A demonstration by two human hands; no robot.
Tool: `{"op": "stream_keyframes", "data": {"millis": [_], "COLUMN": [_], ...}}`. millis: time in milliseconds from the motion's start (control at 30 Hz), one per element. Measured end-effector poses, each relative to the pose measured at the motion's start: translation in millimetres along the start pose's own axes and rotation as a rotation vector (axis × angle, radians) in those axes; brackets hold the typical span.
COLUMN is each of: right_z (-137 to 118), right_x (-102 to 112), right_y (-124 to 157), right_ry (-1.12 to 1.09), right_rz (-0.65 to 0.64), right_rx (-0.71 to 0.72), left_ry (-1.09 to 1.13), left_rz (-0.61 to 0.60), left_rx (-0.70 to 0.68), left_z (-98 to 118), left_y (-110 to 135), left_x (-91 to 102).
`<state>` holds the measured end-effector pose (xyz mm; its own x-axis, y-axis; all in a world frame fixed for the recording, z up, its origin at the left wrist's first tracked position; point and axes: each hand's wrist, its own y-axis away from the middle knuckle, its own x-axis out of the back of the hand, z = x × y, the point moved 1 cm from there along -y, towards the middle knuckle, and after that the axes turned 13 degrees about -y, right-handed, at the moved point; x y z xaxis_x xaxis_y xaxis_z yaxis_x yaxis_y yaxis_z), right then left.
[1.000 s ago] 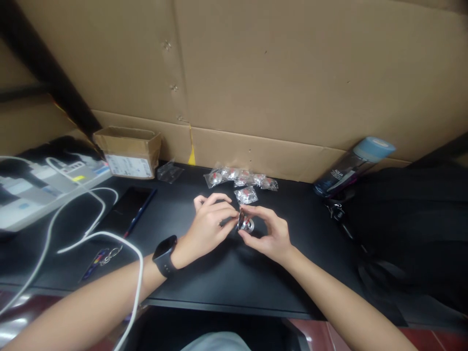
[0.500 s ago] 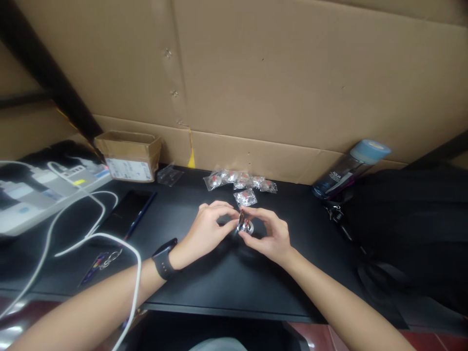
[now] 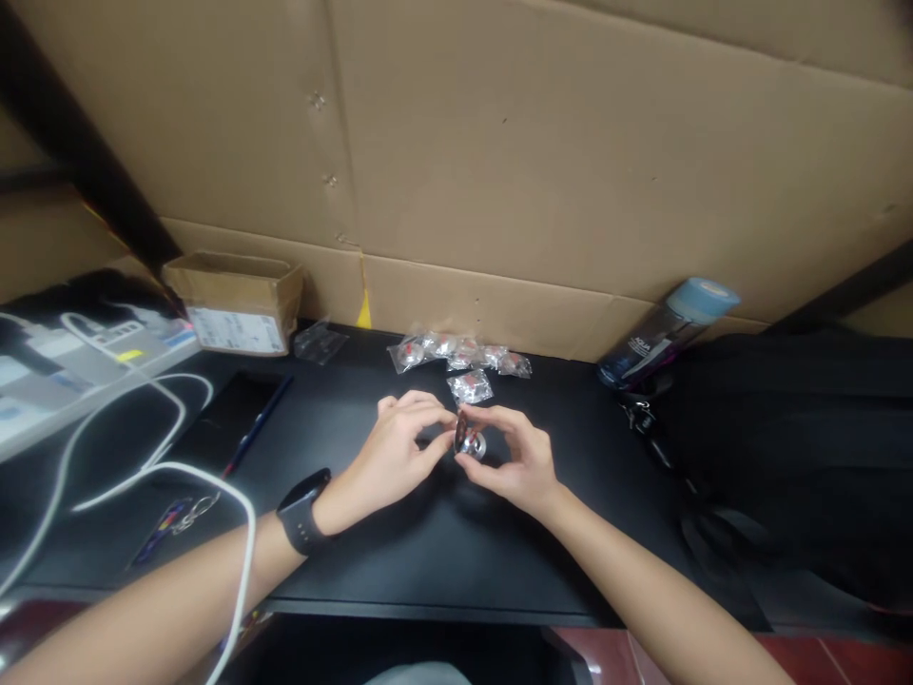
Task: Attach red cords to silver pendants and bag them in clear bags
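Both my hands meet over the middle of the black desk [image 3: 399,552]. My left hand [image 3: 397,447], with a black watch on its wrist, pinches one side of a small shiny metal part [image 3: 467,440] with a dark and red edge. My right hand [image 3: 514,459] pinches the same part from the other side, thumb and forefinger closed on it. Just behind my hands lies one small clear bag [image 3: 470,386] holding a red and silver piece, and a row of several more such bags [image 3: 456,350] lies by the cardboard wall.
A small cardboard box [image 3: 232,300] and an empty clear bag [image 3: 319,342] sit at the back left. A white cable [image 3: 143,466], a dark phone [image 3: 218,428], a pen and keys lie left. A blue-capped bottle [image 3: 663,333] and black bag [image 3: 791,447] are right.
My hands stay pinched on the small part and have turned it slightly, so its dark edge now faces up. The camera has shifted a little to the right.
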<state>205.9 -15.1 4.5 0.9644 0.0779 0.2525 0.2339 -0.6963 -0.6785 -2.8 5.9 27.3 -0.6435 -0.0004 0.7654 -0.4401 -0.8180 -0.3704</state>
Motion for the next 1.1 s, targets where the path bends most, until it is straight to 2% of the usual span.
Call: {"op": "stream_keyframes", "data": {"millis": [233,367,567,700,800,933,1100], "right_z": [6,6,6,4,1,0,-1], "right_x": [-3,-4,-3,0,1,1,6], "right_y": [5,4,2,0,-3,-5,-10], "right_ry": [-0.077,-0.073,-0.016,0.034,0.079,0.092,0.105], "right_rz": [0.011,0.011,-0.036,-0.007,-0.022,-0.043,-0.076], "right_rx": [-0.091,-0.117,-0.106,-0.023,0.032,0.057,0.04], "left_ry": [-0.102,-0.075,0.325,0.527,0.675,0.775,0.754], "left_rz": [0.049,0.067,-0.066,-0.056,-0.116,-0.224,-0.149], "left_rx": [-0.091,-0.071,0.119,0.137,0.137,0.121,0.126], "left_z": [1,-2,-20,-25,-25,-22,-21], "left_y": [0,0,-6,-11,-11,-10,-10], "left_x": [2.5,-1.3,-17.1,-17.2,-14.8,-15.5,-15.9]}}
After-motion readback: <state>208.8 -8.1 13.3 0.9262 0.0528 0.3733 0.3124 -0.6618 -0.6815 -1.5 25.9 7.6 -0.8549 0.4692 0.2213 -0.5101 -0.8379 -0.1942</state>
